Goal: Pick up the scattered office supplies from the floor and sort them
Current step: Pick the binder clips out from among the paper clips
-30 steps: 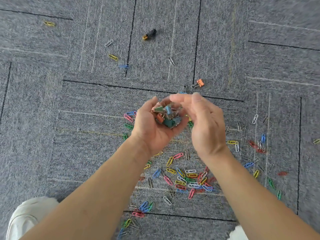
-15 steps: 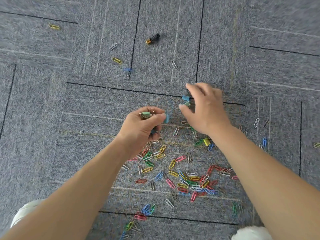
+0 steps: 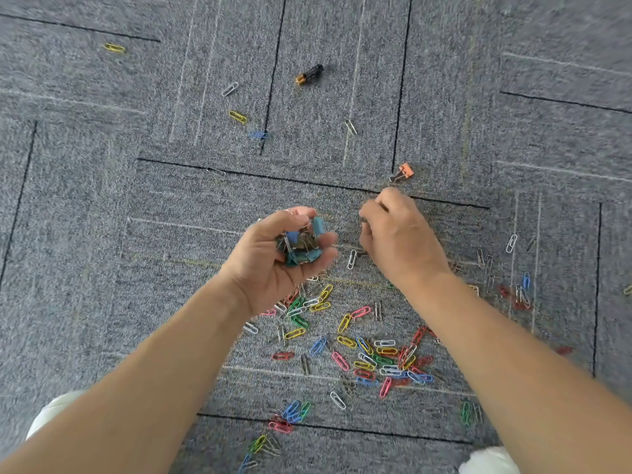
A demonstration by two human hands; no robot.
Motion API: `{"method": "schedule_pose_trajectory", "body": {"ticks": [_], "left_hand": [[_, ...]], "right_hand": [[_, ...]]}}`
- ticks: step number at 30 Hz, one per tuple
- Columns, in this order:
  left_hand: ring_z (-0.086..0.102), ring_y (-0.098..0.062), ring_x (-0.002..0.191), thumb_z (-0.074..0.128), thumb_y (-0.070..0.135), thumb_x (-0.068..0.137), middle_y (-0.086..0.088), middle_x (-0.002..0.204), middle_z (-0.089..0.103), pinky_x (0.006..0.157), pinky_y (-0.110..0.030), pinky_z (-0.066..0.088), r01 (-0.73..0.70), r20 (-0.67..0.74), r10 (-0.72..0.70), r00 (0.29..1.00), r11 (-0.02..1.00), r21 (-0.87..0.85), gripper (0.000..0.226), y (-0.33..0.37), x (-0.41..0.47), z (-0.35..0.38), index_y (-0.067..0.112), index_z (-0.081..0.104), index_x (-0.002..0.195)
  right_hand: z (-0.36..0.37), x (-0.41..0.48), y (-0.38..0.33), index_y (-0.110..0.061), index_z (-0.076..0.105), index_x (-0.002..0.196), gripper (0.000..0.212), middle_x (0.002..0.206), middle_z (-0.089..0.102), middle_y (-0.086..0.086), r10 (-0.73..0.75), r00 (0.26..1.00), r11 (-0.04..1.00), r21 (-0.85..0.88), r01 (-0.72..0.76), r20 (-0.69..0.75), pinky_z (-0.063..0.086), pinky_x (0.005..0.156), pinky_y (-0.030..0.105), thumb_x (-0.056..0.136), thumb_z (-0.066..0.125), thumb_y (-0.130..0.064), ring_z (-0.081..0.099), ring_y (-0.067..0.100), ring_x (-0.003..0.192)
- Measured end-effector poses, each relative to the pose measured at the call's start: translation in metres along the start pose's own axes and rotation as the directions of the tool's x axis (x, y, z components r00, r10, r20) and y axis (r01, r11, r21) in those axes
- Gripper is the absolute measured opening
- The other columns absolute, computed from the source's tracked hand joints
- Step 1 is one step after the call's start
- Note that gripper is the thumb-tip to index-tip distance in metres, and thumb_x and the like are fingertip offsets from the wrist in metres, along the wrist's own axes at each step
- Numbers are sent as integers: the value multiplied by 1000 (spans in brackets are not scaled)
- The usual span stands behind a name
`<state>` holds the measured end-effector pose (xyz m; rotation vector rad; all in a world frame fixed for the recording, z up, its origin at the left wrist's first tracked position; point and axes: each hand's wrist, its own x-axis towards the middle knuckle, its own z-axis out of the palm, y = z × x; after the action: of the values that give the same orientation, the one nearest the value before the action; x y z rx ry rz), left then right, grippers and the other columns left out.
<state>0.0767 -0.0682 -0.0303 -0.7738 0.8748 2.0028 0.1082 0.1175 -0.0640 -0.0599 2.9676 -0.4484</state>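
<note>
A: Left hand (image 3: 273,258)?
B: Cupping a bunch of small teal and blue metal binder clips (image 3: 301,244), palm up.
A: Right hand (image 3: 396,234)?
B: Curling fingers down near the grey carpet floor (image 3: 102,234); grip unclear. Coloured wire paper clips (image 3: 369,354) lying scattered below; orange binder clip (image 3: 403,171) just beyond.

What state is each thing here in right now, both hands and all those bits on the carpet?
left hand: palm up, cupped around a heap of binder clips.
right hand: curled, palm down, low over the carpet; contents hidden.
orange binder clip: lying loose just beyond the right hand.
paper clips: scattered loose, thickest between the forearms.
black and gold object: lying alone, far off.
</note>
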Motion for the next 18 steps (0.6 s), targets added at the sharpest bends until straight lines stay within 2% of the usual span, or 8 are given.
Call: {"method": "schedule_pose_trajectory", "body": {"ticks": [5, 8, 10, 12, 13, 15, 16, 18], "left_hand": [[66, -26, 80, 57, 6, 70, -16, 92, 67, 65, -34, 59, 2, 168, 6, 986, 999, -51, 24, 7, 3, -5, 9, 64, 93], [66, -26, 85, 58, 7, 65, -16, 106, 68, 69, -34, 59, 3, 252, 10, 968, 999, -52, 35, 9, 4, -4, 8, 64, 100], [66, -27, 90, 58, 9, 67, -15, 112, 66, 73, -35, 60, 13, 290, 3, 957, 998, -55, 38, 11, 4, -3, 8, 62, 105], [67, -30, 94, 58, 9, 67, -16, 112, 66, 76, -37, 60, 17, 294, 2, 956, 998, -60, 40, 11, 6, -4, 8, 62, 107], [67, -32, 95, 58, 9, 66, -17, 110, 66, 78, -39, 60, 16, 283, 1, 959, 998, -60, 41, 10, 6, -4, 8, 62, 107], [67, -35, 97, 59, 9, 64, -17, 102, 66, 79, -42, 60, 19, 263, -3, 965, 998, -58, 41, 9, 7, -4, 7, 62, 105], [67, -35, 97, 58, 8, 63, -16, 99, 64, 80, -43, 59, 21, 261, -5, 965, 998, -57, 40, 8, 7, -4, 6, 63, 103], [67, -33, 95, 58, 8, 63, -13, 95, 61, 79, -43, 59, 22, 264, -9, 964, 999, -47, 37, 7, 8, -5, 7, 63, 100]], "right_hand": [[-5, 3, -3, -4, 65, 101, 15, 102, 55, 12, 132, 990, 986, 99, -136, 41, 50, 80, 35, 86, 67, -5, 54, 29, 94], [-12, 8, -2, -12, 67, 92, 11, 95, 59, 6, 270, 961, 931, 240, -276, 60, 50, 74, 31, 82, 71, -8, 57, 21, 82], [-19, 10, 1, -15, 66, 82, 10, 85, 63, 2, 413, 905, 811, 409, -417, 103, 50, 63, 27, 79, 73, -9, 57, 15, 69], [-27, 11, 5, -13, 63, 80, 12, 80, 63, 0, 545, 789, 434, 710, -554, 282, 50, 60, 27, 83, 70, -5, 57, 14, 67], [-31, 10, 8, -11, 60, 79, 12, 80, 60, 1, 544, 735, 138, 821, -554, 405, 51, 63, 27, 85, 66, -1, 56, 15, 70], [-34, 6, 16, -8, 56, 81, 13, 81, 54, 5, 442, 689, -416, 812, -409, 574, 51, 63, 25, 86, 58, 3, 52, 15, 71], [-34, 3, 20, -9, 55, 84, 13, 81, 53, 7, 391, 695, -587, 745, -316, 603, 50, 61, 24, 83, 56, 3, 51, 15, 70], [-32, -3, 25, -9, 55, 90, 18, 81, 52, 10, 327, 730, -742, 642, -195, 600, 47, 57, 22, 74, 51, 0, 51, 16, 69]]}}
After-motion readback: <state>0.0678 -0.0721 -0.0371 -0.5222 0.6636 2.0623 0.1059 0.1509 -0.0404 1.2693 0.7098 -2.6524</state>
